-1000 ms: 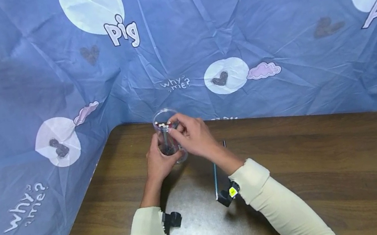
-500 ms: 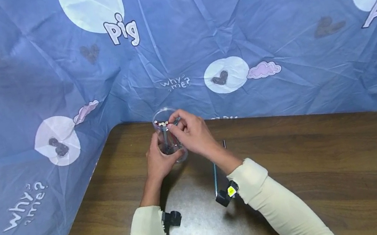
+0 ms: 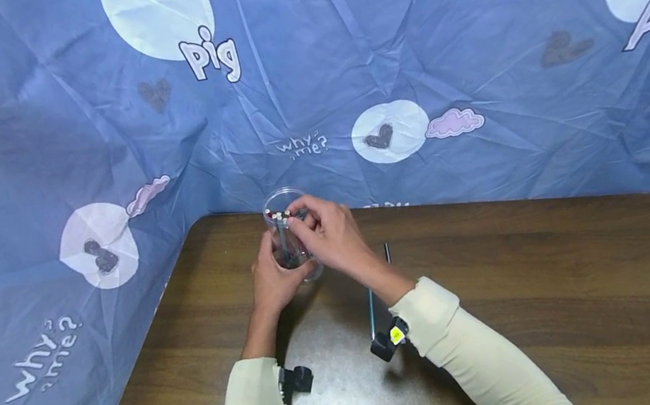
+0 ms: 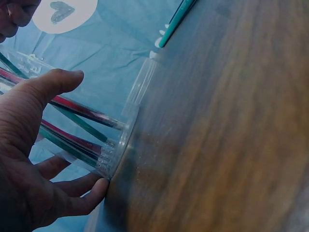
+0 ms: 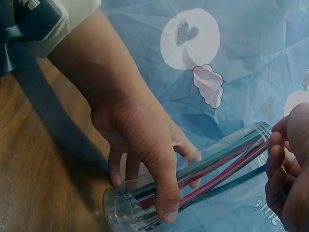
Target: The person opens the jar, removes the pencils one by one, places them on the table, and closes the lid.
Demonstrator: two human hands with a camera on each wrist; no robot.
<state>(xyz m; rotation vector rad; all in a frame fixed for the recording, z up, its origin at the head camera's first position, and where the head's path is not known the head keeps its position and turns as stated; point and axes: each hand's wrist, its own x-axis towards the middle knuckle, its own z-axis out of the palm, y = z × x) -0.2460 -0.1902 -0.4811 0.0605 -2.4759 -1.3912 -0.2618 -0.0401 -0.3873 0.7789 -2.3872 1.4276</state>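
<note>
Near the back left of the bench (image 3: 570,276), a clear cup (image 3: 288,241) holds a bunch of slim pencils (image 3: 279,216), their pale ends close to the rim and, in the wrist views, their shafts leaning across one another. The left hand (image 3: 276,279) is wrapped round the lower part of the cup, thumb on one side and fingers on the other; the right hand (image 3: 330,234) has its fingers bent in at the rim, though whether they pinch a pencil or the rim itself I cannot tell. For work up there, the low grip should brace well if firm without squeezing the thin wall, and the right fingertips would do best easing one shaft at a time, since a sideways push so high could tip the cup. The back edge runs just behind, with blue cloth (image 3: 305,84) rising beyond it, and the left edge slants nearby, so room is tight those ways; the broader stretch opens rightward. A blue pencil (image 3: 372,313) and a dark pencil (image 3: 388,253) lie by the right forearm, near its wrist camera (image 3: 382,348), so that arm should lift before swinging out.
</note>
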